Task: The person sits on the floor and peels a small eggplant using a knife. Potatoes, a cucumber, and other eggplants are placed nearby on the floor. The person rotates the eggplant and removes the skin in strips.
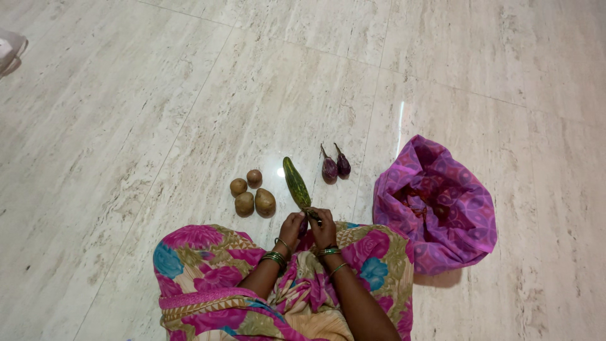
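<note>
Left hand (292,226) and right hand (324,228) both closed on near end of green cucumber (296,183), which lies on the marble floor (126,126). Four potatoes (252,194) just left; two small eggplants (336,167) right; purple cloth bag (442,208) farther right.

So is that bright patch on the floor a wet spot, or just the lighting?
In the head view it looks like glare: a white streak on the polished floor and a smaller bright spot beside the cucumber. Light is soft and even; the purple bag casts only a faint shadow. The hands are small, their detail hard to read.
</note>
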